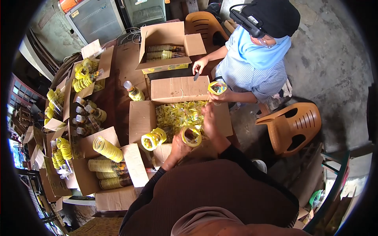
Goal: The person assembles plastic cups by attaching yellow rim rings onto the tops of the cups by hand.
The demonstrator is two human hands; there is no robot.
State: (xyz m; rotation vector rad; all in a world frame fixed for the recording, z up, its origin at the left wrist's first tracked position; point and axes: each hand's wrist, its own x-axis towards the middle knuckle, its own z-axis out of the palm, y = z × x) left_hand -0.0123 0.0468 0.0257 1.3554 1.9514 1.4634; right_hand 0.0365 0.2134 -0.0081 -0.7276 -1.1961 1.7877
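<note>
My left hand [179,150] is closed round a plastic cup [191,136] with a yellow rim, its round mouth facing up toward me. Whether more cups are stacked beneath it is hidden. Just right of the cup is my right hand [211,120], fingers stretched out and apart, above the right side of an open cardboard box [142,119]. Crumpled yellow plastic scraps [179,114] fill that box. A stack of yellow-rimmed cups [154,139] lies tilted at the box's near left corner, left of my left hand.
Across from me a co-worker [252,67] holds a dark blade [196,76] and a yellow-rimmed cup [217,87]. Another carton [165,65] and a left-hand carton [87,179] contain cup stacks. A single stack [134,91] stands on the table. An orange chair [293,128] is at right.
</note>
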